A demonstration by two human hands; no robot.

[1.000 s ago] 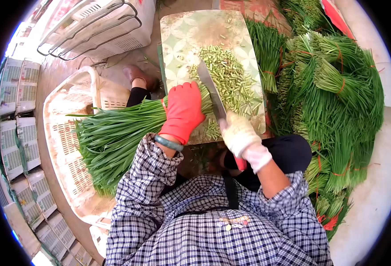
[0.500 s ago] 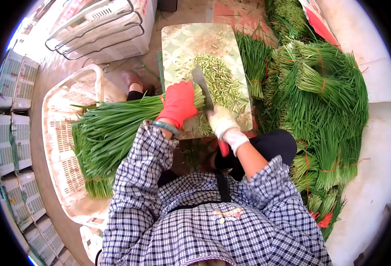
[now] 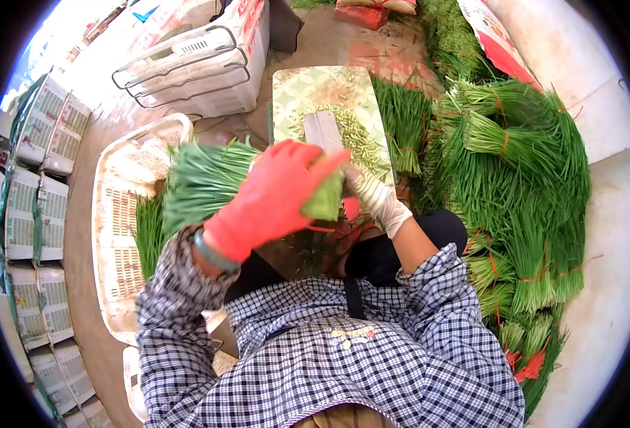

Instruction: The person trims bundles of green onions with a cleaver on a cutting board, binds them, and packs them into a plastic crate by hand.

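Observation:
My left hand [image 3: 272,192], in a red glove, grips a bunch of garlic chives [image 3: 204,175] lifted in front of the board. Its leaves point left, and its pale cut ends face right beside my other hand. My right hand [image 3: 378,198], in a whitish glove, is closed round a cleaver. The cleaver [image 3: 322,132] has a broad grey blade above the board and a red handle, partly hidden by the hand. Chopped stem ends [image 3: 361,143] lie scattered on the patterned cutting board [image 3: 293,85].
Tied chive bundles [image 3: 536,185] are heaped at the right by a pale wall. A white plastic basket [image 3: 115,285] holding more chives stands at the left. Behind it is a white crate [image 3: 229,93] with wire handles. Stacked crates [image 3: 51,207] line the far left.
The bunch has come up off the board towards me, with my left hand raised and blurred by motion. The cleaver has moved away from the stems. The camera view has shifted slightly.

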